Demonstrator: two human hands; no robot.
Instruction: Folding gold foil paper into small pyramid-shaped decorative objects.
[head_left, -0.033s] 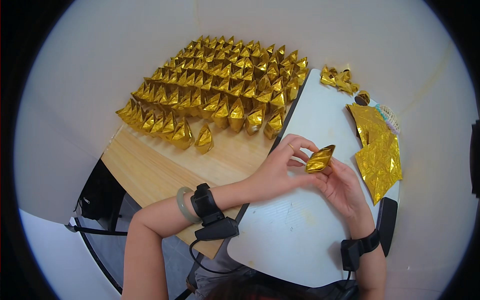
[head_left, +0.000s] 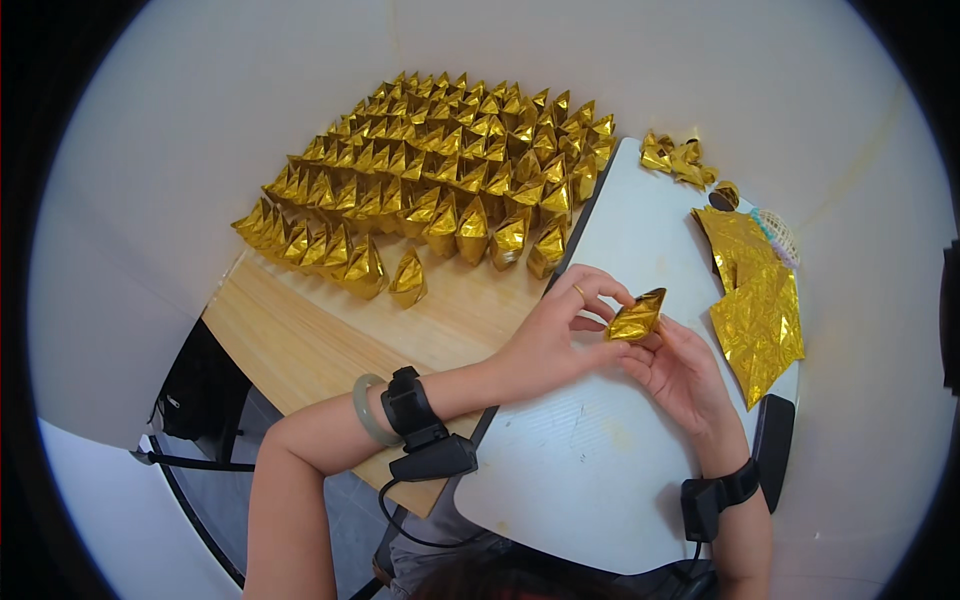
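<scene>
Between my hands, above the white board, is a folded gold foil paper ingot (head_left: 637,316) with pointed ends. My left hand (head_left: 557,333) pinches its left side, index finger at the upper edge and thumb below. From the right, my right hand (head_left: 686,375) holds its lower right side with thumb and fingertips; part of those fingers is hidden behind the ingot. Rows of finished gold paper ingots (head_left: 430,165) stand on the wooden table at the far left. One single ingot (head_left: 408,279) sits a little apart in front of them.
The white board (head_left: 560,470) overlaps the wooden table (head_left: 330,330). Gold foil sheets (head_left: 757,320) lie at its right edge, near a small woven item (head_left: 777,238), a round gold-and-dark object (head_left: 725,195) and crumpled gold pieces (head_left: 680,160). Pale walls (head_left: 870,330) rise around the table.
The ingot has shifted slightly left and tilted a little in my fingers, and my left hand has moved slightly with it. Everything else looks the same.
</scene>
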